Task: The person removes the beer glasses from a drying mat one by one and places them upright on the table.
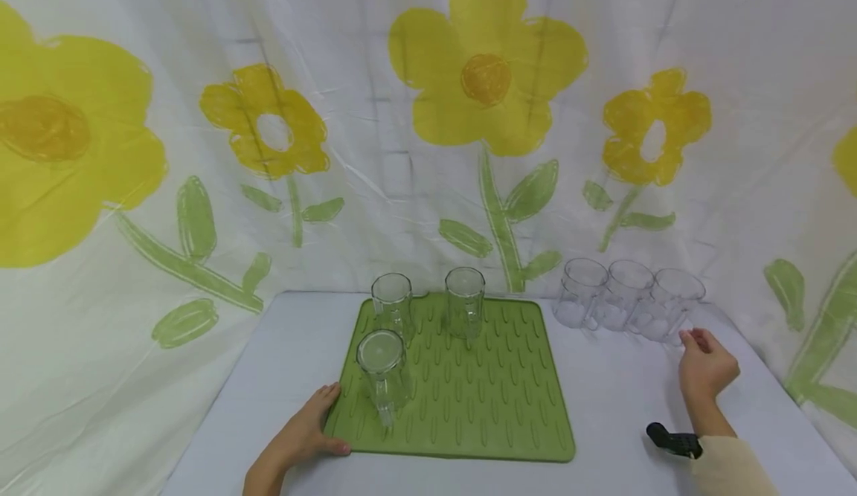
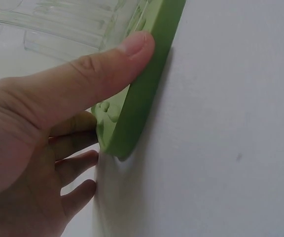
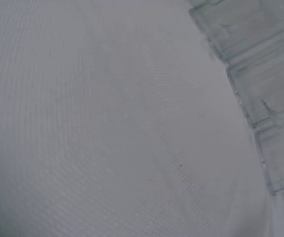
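A: Where was the mug (image 1: 672, 304) nearest the right hand (image 1: 710, 366) found?

B: It was seen on the white table (image 1: 616, 407), at the right end of a close row with two other mugs (image 1: 579, 299). Three more glass mugs (image 1: 464, 303) were set apart on the green mat (image 1: 489, 392).

A: And how was it judged to handle?

B: As clear glass, it was judged stiff, moderately heavy and easily chipped, with smooth walls that could be slippery. The handle was thought the safest place to be grasped, and knocks against the neighbouring mug were to be guarded against. The mat was taken to be light and flexible, best steadied by its raised rim.

A: How was the right hand posed?

B: It was held at the mug's near right side, fingers bent inward, thumb and forefinger close together. Whether the handle was pinched or merely neared could not be told; no fingers were shown in the right wrist view. The forearm was angled in from the lower right, in a pale sleeve (image 1: 730, 466).

A: And the left hand (image 1: 304, 429)?

B: It was rested at the mat's near left corner, unclenched: the thumb was laid against the near rim and the fingers were spread along the left edge.
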A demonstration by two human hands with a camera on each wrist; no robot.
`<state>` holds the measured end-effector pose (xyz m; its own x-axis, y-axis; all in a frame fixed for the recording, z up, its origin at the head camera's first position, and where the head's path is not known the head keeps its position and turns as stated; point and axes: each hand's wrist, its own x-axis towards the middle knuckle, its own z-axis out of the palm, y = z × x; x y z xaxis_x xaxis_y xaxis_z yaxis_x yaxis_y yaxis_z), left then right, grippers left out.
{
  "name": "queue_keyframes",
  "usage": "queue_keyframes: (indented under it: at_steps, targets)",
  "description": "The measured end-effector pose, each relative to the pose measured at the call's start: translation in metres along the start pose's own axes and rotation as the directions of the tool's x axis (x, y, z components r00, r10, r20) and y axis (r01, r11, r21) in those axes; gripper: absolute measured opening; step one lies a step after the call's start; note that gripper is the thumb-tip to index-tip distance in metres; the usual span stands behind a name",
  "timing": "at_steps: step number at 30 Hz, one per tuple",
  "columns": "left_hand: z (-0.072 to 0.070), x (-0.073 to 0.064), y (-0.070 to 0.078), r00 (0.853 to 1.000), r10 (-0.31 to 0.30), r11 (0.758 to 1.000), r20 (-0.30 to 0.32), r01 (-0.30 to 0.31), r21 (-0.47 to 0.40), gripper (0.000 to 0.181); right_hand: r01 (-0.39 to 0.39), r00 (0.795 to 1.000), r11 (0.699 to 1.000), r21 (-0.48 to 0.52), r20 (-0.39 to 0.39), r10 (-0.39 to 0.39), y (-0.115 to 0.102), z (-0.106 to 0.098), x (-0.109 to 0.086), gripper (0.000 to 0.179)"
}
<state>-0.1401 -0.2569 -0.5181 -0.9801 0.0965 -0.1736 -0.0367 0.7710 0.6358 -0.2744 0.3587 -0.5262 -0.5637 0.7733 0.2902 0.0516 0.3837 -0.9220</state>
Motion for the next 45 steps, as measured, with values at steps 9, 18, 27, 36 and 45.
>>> queue_keyframes:
  at_steps: [9,18,27,36,45]
  targets:
    - [0.003,0.0,0.0,1.0,0.003,1.0,-0.001,-0.003,-0.017,0.112,0.007,0.999,0.987,-0.163,0.052,0.002,-0.012,-0.024,-0.012,0.048]
    - [0.0,0.001,0.001,1.0,0.014,1.0,-0.022,-0.013,0.021,0.111,0.16,0.969,0.982,-0.1,0.207,-0.136,-0.048,-0.037,-0.039,0.054]
    - [0.002,0.001,-0.001,1.0,0.013,0.999,-0.024,-0.012,0.03,0.112,0.213,0.85,0.974,0.077,0.477,-0.223,-0.079,-0.035,-0.079,0.056]
    - [0.001,0.0,0.0,1.0,0.011,1.0,-0.014,-0.01,0.027,0.112,0.235,0.617,0.886,0.4,0.643,-0.454,-0.092,-0.016,-0.116,0.047]
    - [-0.001,-0.001,0.005,1.0,0.007,1.0,-0.004,-0.007,0.023,0.111,0.06,0.401,0.814,0.577,0.733,-0.55,-0.113,0.016,-0.162,0.044]
